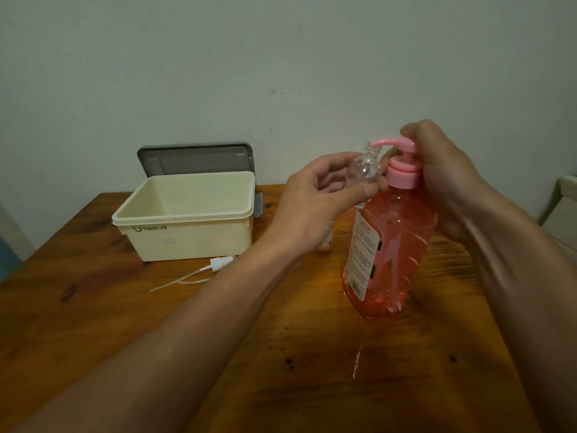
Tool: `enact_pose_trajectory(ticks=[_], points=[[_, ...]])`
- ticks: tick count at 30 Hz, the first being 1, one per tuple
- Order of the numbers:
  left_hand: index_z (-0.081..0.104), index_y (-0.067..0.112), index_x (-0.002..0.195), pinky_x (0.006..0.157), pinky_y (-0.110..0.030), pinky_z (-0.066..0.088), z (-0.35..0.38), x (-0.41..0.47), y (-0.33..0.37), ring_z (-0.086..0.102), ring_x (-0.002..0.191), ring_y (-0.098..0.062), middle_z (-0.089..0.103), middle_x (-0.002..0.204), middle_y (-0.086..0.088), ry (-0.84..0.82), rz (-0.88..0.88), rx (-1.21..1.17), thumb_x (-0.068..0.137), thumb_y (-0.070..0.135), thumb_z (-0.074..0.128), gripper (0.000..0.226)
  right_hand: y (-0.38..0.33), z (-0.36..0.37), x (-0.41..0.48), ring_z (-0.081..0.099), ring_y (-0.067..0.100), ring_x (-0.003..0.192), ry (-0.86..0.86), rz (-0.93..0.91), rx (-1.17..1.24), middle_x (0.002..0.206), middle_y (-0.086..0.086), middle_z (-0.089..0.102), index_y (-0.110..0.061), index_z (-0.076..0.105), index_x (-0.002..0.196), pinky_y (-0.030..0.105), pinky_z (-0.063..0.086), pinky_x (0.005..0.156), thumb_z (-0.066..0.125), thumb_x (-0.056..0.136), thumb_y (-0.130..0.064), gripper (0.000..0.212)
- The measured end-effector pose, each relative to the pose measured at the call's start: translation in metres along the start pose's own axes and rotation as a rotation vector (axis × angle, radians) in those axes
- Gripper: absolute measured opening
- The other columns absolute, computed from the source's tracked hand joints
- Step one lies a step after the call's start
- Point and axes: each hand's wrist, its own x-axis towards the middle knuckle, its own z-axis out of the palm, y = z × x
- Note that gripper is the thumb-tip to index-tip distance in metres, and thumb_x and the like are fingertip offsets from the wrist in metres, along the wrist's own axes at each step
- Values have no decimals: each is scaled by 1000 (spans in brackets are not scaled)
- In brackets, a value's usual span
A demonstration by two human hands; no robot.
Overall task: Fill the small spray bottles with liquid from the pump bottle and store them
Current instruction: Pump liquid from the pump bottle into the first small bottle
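Note:
A tall pump bottle (390, 245) of pink liquid stands on the wooden table (93, 307), right of centre. My right hand (437, 170) rests on its pink pump head. My left hand (312, 207) holds a small clear spray bottle (363, 173) with no cap, its open neck right under the pump's nozzle. A white spray cap with its thin tube (199, 271) lies on the table in front of the box. Another small bottle (326, 245) shows partly behind my left wrist.
A cream storage box (187, 214) stands open at the back left, with its grey lid (196, 159) leaning upright against the wall behind it. A white streak (357, 364) marks the table near the front. A pale piece of furniture (562, 207) is at the right edge.

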Motion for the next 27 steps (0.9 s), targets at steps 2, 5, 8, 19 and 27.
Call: enact_pose_trajectory(ticks=[2, 5, 8, 19, 27], points=[[60, 16, 122, 86, -19, 54, 0, 0, 0, 68, 101, -7, 71, 113, -1, 0, 5, -4, 78, 10, 77, 47, 1, 2, -2, 52, 18, 44, 16, 7, 11, 50, 4, 57, -14, 59, 60, 21, 45, 48, 40, 94, -47, 51], [60, 17, 121, 91, -23, 54, 1, 0, 2, 68, 101, -7, 71, 113, 0, 3, 17, -6, 76, 13, 78, 49, 0, 4, -3, 53, 17, 42, 27, 12, 40, 48, 2, 57, -18, 65, 49, 20, 45, 48, 42, 93, -55, 62], [60, 20, 119, 88, -21, 55, 1, 0, 3, 68, 101, -6, 71, 113, 1, 2, 13, 2, 76, 14, 79, 48, 0, 4, -2, 52, 17, 42, 23, 21, 40, 49, 2, 57, -17, 62, 43, 22, 44, 48, 42, 92, -54, 66], [61, 20, 118, 86, -20, 55, 1, 0, 2, 68, 100, -7, 72, 112, 1, -4, 5, -19, 76, 13, 78, 46, 2, 2, 0, 51, 18, 42, 23, 4, 29, 49, 3, 57, -16, 61, 43, 22, 43, 48, 41, 93, -53, 65], [61, 19, 119, 85, -21, 55, -1, 2, 0, 68, 101, -9, 71, 113, -1, -7, 0, -4, 77, 11, 78, 46, 3, -1, 3, 51, 20, 45, -17, -4, -9, 51, 5, 57, -16, 59, 52, 25, 44, 50, 38, 93, -46, 55]])
